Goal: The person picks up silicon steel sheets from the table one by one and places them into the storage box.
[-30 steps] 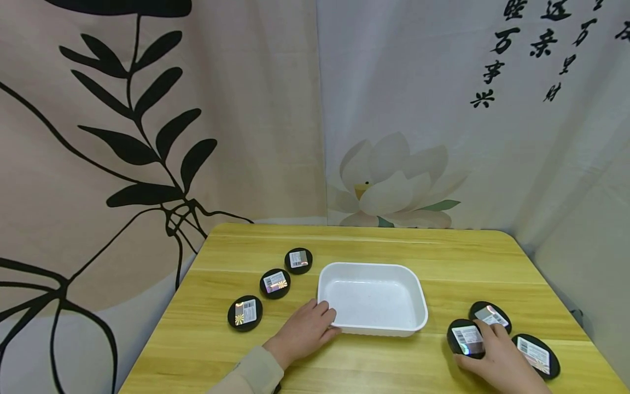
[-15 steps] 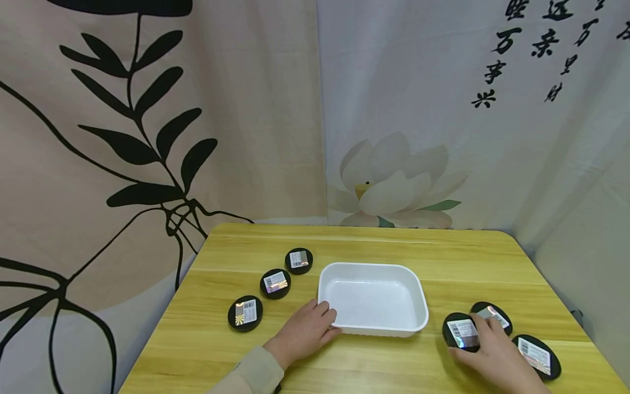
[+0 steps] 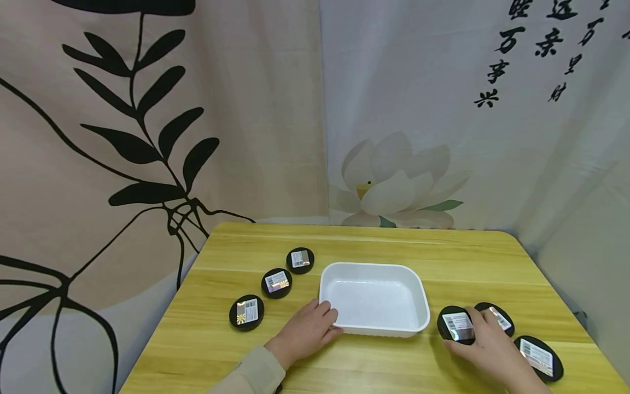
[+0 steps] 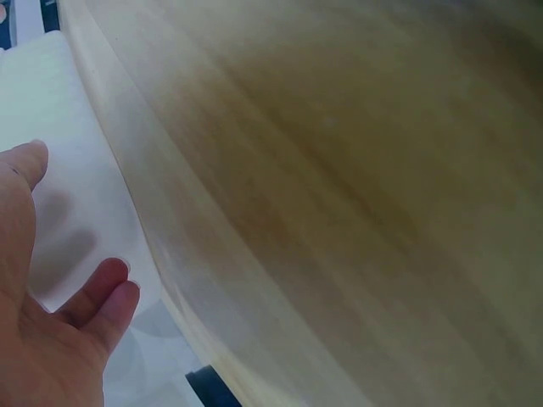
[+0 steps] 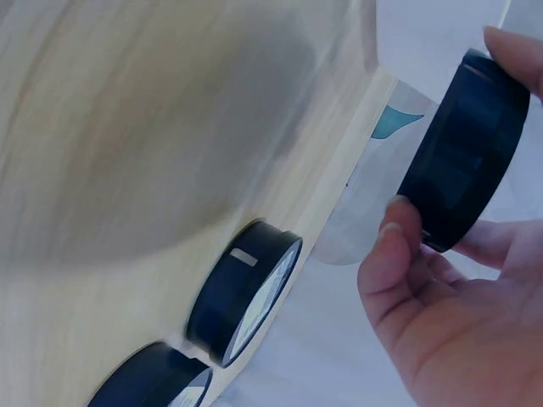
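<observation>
In the head view my right hand [image 3: 492,347] grips a flat round black container [image 3: 455,325] by its edge, a silvery barcode label facing up. The right wrist view shows this container [image 5: 467,153] pinched between thumb and fingertips, raised off the table. Two similar containers, one behind [image 3: 498,317] and one to the right [image 3: 538,358], lie beside that hand; its fingers partly cover the rear one. My left hand [image 3: 307,331] holds the front left corner of a white rectangular tray [image 3: 374,331]. In the left wrist view, thumb and fingers of the left hand [image 4: 51,322] lie against the white wall.
Left of the tray three more black containers, front [image 3: 246,313], middle [image 3: 276,283] and rear [image 3: 300,260], lie in a slanting row. All stand on a yellow wooden table [image 3: 394,372]. A printed curtain [image 3: 266,109] hangs behind its back edge.
My right hand has moved the held container a little left and away from me, toward the tray. The left hand and the tray have stayed in place.
</observation>
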